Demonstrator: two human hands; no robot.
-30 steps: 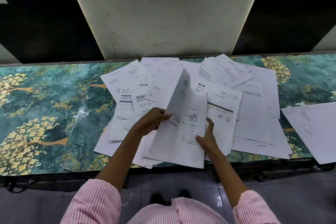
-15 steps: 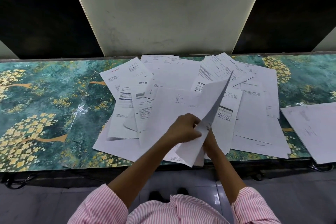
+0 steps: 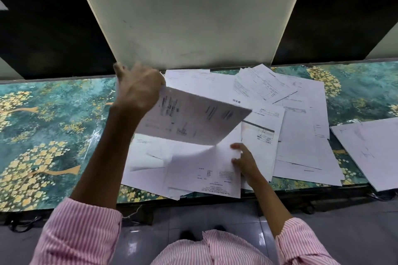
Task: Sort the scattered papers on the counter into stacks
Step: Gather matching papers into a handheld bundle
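Note:
Several white printed papers [image 3: 297, 135] lie scattered and overlapping on the counter [image 3: 43, 135], which has a teal and gold floral cover. My left hand [image 3: 140, 90] is raised above the pile and grips one printed sheet [image 3: 193, 118] by its corner, so the sheet hangs in the air, blurred. My right hand [image 3: 243, 161] rests on the near papers [image 3: 204, 170] at the counter's front edge, fingers curled at their right edge. Whether it grips them I cannot tell.
A separate group of white sheets [image 3: 370, 148] lies at the far right of the counter. A pale upright panel [image 3: 189, 13] stands behind the counter between dark openings. The counter's left part shows only its floral cover. Grey floor lies below the front edge.
My left hand has risen up and to the left, lifting one sheet off the pile. My right hand has stayed on the near papers, shifting slightly right.

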